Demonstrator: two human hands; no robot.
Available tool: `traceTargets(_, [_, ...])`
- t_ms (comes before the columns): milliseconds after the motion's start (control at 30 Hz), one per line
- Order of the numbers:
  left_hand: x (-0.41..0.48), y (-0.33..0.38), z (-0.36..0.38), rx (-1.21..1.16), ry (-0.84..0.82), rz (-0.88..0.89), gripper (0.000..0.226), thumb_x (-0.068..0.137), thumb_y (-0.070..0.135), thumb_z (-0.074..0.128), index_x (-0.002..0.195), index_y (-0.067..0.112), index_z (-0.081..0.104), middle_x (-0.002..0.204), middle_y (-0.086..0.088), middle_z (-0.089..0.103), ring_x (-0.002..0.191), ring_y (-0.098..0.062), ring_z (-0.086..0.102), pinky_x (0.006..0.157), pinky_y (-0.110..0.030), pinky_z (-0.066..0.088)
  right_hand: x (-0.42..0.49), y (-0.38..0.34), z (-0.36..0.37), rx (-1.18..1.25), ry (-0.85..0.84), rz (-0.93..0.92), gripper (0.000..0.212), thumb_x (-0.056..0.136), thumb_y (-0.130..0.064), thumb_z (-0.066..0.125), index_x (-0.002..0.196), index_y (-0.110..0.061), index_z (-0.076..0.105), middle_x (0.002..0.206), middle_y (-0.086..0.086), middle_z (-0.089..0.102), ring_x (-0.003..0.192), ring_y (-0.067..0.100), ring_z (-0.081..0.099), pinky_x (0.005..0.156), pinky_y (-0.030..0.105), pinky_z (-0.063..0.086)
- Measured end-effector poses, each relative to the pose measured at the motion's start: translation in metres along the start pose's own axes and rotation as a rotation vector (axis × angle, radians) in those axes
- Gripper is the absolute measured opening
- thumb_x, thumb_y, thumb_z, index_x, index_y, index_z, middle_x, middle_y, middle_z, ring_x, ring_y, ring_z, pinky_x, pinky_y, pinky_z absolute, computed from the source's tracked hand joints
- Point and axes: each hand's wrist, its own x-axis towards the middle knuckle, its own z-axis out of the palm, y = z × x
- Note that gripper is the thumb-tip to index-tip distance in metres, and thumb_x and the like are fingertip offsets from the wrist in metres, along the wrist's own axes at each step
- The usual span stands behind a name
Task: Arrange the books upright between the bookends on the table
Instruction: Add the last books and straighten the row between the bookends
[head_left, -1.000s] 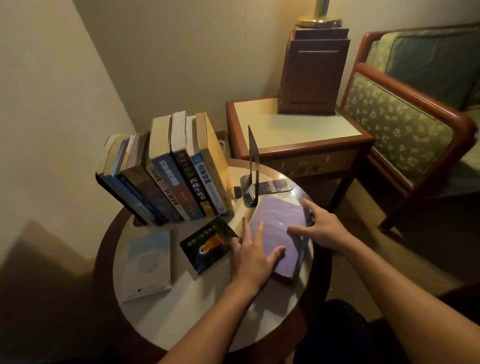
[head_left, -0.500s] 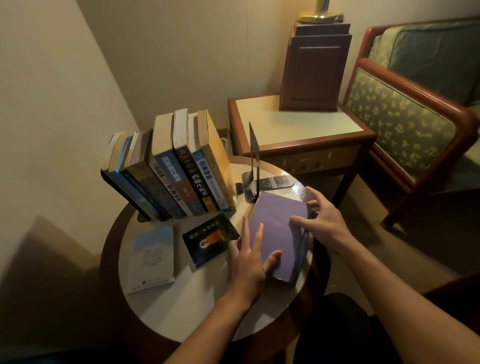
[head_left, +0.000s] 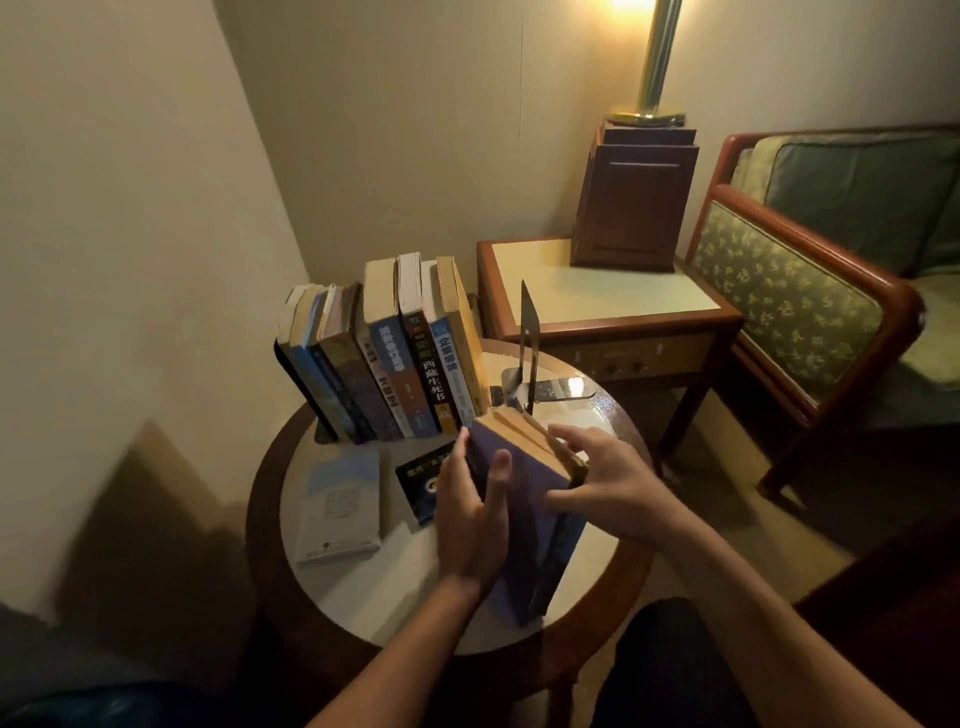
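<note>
purple book (head_left: 524, 519) lifted on end, both hands clamped on it
left hand (head_left: 475, 525) and right hand (head_left: 613, 493) pinch its covers; swinging toward 12 o'clock could topple the leaning row (head_left: 384, 353) or nudge the metal bookend (head_left: 530, 353).

Between the leaning row of books (head_left: 395, 358) and the right bookend (head_left: 527, 348) you have one narrow open slot. The purple book (head_left: 524, 525), held on edge between your left hand (head_left: 475, 525) and right hand (head_left: 613, 493), stands directly before that slot. Two flat books, the white book (head_left: 340, 506) and the dark book (head_left: 421, 475), occupy the table (head_left: 363, 597) left of your hands. The near table surface is free.
</note>
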Motion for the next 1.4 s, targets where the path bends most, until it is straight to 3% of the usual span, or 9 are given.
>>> traceTargets(133, [0.003, 0.02, -0.014, -0.187, 0.042, -0.122, 0.069, 0.077, 0.061, 0.06, 0.137, 0.029, 0.051, 0.137, 0.002, 0.056, 0.123, -0.014, 0.055, 0.1, -0.033, 0.047, -0.023, -0.016, 0.033, -0.047, -0.045, -0.082, 0.064, 0.078, -0.05, 0.078, 0.133, -0.031, 0.051, 0.113, -0.005, 0.048, 0.104, 0.015, 0.05, 0.086, 0.032, 0.056])
traceTargets(233, [-0.002, 0.018, -0.029, -0.227, 0.027, -0.15, 0.042, 0.08, 0.051, 0.062, 0.117, 0.031, 0.06, 0.119, -0.002, 0.066, 0.108, -0.019, 0.066, 0.095, -0.048, 0.055, -0.03, -0.023, 0.047, 0.205, -0.086, -0.049, 0.04, 0.091, -0.058, 0.058, 0.127, -0.043, 0.049, 0.121, -0.007, 0.051, 0.111, 0.013, 0.053, 0.085, 0.024, 0.055])
traceTargets(467, [-0.014, 0.029, -0.049, -0.249, -0.065, -0.122, 0.024, 0.103, 0.025, 0.052, 0.126, 0.022, 0.054, 0.116, -0.002, 0.066, 0.104, -0.013, 0.065, 0.067, -0.012, 0.049, -0.022, -0.036, 0.061, 0.461, -0.075, 0.035, 0.017, 0.105, -0.036, 0.047, 0.122, -0.036, 0.049, 0.119, -0.01, 0.053, 0.108, 0.012, 0.056, 0.072, 0.02, 0.054])
traceTargets(633, [-0.018, 0.033, -0.049, -0.235, -0.091, -0.118, 0.025, 0.107, 0.025, 0.041, 0.13, 0.023, 0.05, 0.119, 0.001, 0.06, 0.107, -0.008, 0.058, 0.071, -0.019, 0.046, -0.011, -0.047, 0.065, 0.477, -0.031, 0.028, 0.034, 0.106, -0.034, 0.045, 0.14, -0.037, 0.047, 0.121, -0.017, 0.05, 0.111, 0.011, 0.053, 0.084, 0.023, 0.051])
traceTargets(733, [-0.02, 0.03, -0.05, -0.237, -0.072, -0.106, 0.021, 0.107, 0.028, 0.04, 0.125, 0.026, 0.051, 0.121, -0.001, 0.058, 0.11, -0.012, 0.057, 0.076, -0.025, 0.047, -0.01, -0.051, 0.077, 0.445, 0.048, 0.041, 0.034, 0.106, -0.035, 0.045, 0.138, -0.034, 0.054, 0.113, -0.022, 0.05, 0.106, 0.009, 0.053, 0.08, 0.022, 0.05])
traceTargets(900, [-0.019, 0.028, -0.054, -0.253, -0.029, -0.113, 0.02, 0.107, 0.025, 0.04, 0.122, 0.021, 0.053, 0.119, -0.005, 0.058, 0.107, -0.014, 0.058, 0.064, -0.011, 0.049, -0.006, -0.059, 0.091, 0.424, 0.145, 0.052, 0.029, 0.104, -0.036, 0.048, 0.13, -0.033, 0.061, 0.106, -0.023, 0.055, 0.103, 0.01, 0.056, 0.086, 0.025, 0.051])
traceTargets(1033, [-0.015, 0.028, -0.058, -0.27, -0.028, -0.097, 0.018, 0.107, 0.026, 0.04, 0.117, 0.021, 0.054, 0.117, -0.007, 0.06, 0.108, -0.016, 0.059, 0.074, -0.022, 0.047, -0.006, -0.062, 0.092, 0.402, 0.131, 0.065, 0.034, 0.103, -0.038, 0.048, 0.135, -0.031, 0.059, 0.116, -0.014, 0.059, 0.1, 0.009, 0.055, 0.082, 0.023, 0.05])
traceTargets(1200, [-0.007, 0.022, -0.064, -0.267, -0.062, -0.141, 0.028, 0.108, 0.039, 0.035, 0.115, 0.027, 0.06, 0.117, -0.005, 0.063, 0.108, -0.019, 0.06, 0.084, -0.034, 0.052, -0.014, -0.063, 0.083, 0.196, 0.041, 0.052, 0.053, 0.102, -0.049, 0.044, 0.152, -0.033, 0.038, 0.15, -0.001, 0.045, 0.117, 0.014, 0.048, 0.09, 0.028, 0.048])
traceTargets(1400, [0.0, 0.021, -0.084, -0.436, -0.093, -0.284, 0.041, 0.108, 0.037, 0.037, 0.104, 0.02, 0.073, 0.108, -0.008, 0.072, 0.108, -0.024, 0.065, 0.083, -0.034, 0.053, -0.037, -0.07, 0.081, -0.217, -0.056, -0.097, 0.078, 0.096, -0.054, 0.053, 0.157, -0.045, 0.005, 0.161, 0.001, 0.027, 0.139, 0.028, 0.039, 0.103, 0.038, 0.047])
